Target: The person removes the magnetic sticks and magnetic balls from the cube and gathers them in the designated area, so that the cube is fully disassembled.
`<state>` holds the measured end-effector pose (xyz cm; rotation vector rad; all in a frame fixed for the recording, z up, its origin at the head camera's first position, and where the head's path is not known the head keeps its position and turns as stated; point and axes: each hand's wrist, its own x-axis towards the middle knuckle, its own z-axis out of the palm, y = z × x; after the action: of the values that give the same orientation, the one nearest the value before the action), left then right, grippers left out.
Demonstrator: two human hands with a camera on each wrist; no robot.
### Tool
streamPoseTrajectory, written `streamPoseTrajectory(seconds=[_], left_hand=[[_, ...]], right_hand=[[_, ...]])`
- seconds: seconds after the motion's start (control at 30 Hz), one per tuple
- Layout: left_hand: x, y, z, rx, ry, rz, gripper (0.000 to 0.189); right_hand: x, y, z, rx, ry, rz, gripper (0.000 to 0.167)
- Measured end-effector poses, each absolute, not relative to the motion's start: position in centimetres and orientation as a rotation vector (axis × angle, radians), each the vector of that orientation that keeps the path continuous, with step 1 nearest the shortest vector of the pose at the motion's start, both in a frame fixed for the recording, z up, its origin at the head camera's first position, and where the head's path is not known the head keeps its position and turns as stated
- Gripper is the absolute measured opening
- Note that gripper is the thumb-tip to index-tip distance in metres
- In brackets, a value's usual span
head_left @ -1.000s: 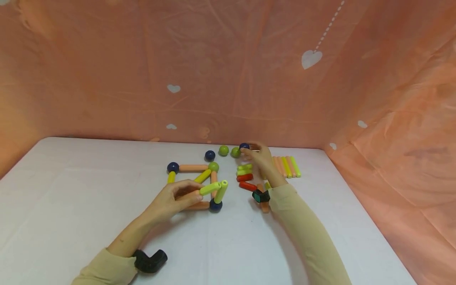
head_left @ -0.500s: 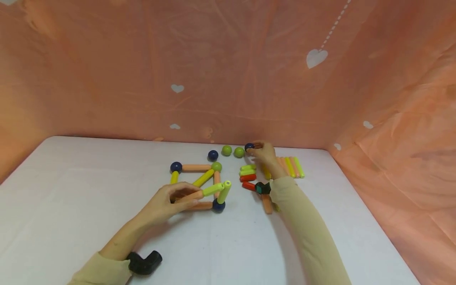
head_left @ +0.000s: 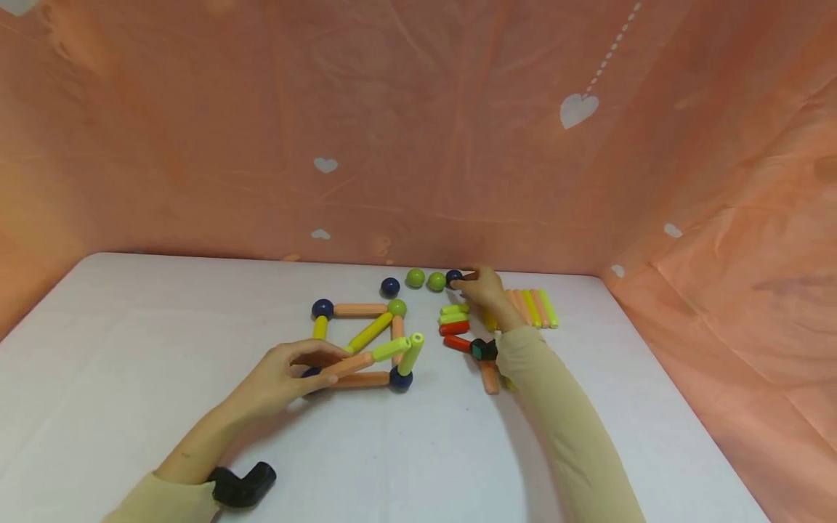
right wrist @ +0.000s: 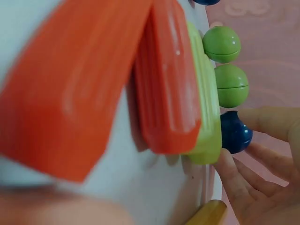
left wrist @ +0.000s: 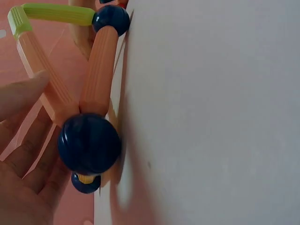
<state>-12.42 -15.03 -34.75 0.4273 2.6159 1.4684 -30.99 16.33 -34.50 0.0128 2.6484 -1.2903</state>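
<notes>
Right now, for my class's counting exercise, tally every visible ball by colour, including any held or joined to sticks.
Dark blue balls: 5
Green balls: 3
Total: 8 balls

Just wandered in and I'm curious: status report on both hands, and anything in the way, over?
Left hand: holding slanted peach stick. Right hand: pinching navy ball. Close beside that: green ball, not visibly blocking.

A white worktop [head_left: 163,356], its far left corner rounded, stands before a creased orange-pink cloth [head_left: 418,109] that also runs along the right side. Printed on it are a pale heart [head_left: 578,111] below a dotted line [head_left: 612,51] and several smaller hearts [head_left: 325,165].
</notes>
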Motion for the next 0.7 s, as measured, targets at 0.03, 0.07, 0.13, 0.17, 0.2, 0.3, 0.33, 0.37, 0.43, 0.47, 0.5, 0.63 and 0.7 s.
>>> streamPoseTrajectory(seconds=[0.03,0.07,0.13,0.17,0.2,0.3,0.33,0.37,0.43,0.47,0.5,0.63,0.7], left_hand=[[-12.4,-15.1,-34.7,0.428,2.625,1.465,0.026],[-12.3,-15.3,-34.7,0.424,2.638,1.454,0.026],[-12.2,-15.5,-34.7,0.418,2.668,1.422,0.025],[-12.1,-15.7,-34.7,0.419,2.682,1.410,0.025],[-12.0,-15.8,-34.7,0.417,2.694,1.396,0.024],[-11.9,-16.1,-34.7,0.427,2.718,1.367,0.022],[-11.9,-16.2,-34.8,0.442,2.721,1.368,0.022],[-11.9,-16.2,-34.8,0.452,2.725,1.374,0.021],[-11.9,-16.3,-34.8,0.470,2.740,1.378,0.021],[-11.9,-16.3,-34.8,0.476,2.743,1.384,0.021],[-11.9,-16.3,-34.9,0.490,2.751,1.384,0.021],[-12.0,-16.3,-34.9,0.508,2.761,1.389,0.023],[-12.0,-16.4,-35.0,0.521,2.759,1.396,0.024]], right_hand=[[-30.8,16.4,-34.4,0.011,2.648,-1.288,0.050],[-30.7,16.5,-34.3,0.001,2.654,-1.282,0.050],[-30.2,16.7,-34.1,-0.019,2.669,-1.282,0.051],[-29.9,16.9,-34.0,-0.039,2.683,-1.279,0.051],[-29.6,17.0,-33.9,-0.065,2.698,-1.282,0.051],[-28.3,17.3,-33.6,-0.158,2.718,-1.325,0.049],[-27.8,17.4,-33.5,-0.187,2.716,-1.340,0.048],[-27.2,17.5,-33.4,-0.221,2.715,-1.356,0.047],[-26.1,17.5,-33.2,-0.288,2.704,-1.388,0.044],[-25.5,17.5,-33.1,-0.321,2.700,-1.404,0.043],[-24.9,17.5,-33.1,-0.352,2.693,-1.420,0.042],[-22.8,17.3,-32.6,-0.532,2.667,-1.508,0.036],[-21.9,17.1,-32.3,-0.605,2.623,-1.563,0.034]])
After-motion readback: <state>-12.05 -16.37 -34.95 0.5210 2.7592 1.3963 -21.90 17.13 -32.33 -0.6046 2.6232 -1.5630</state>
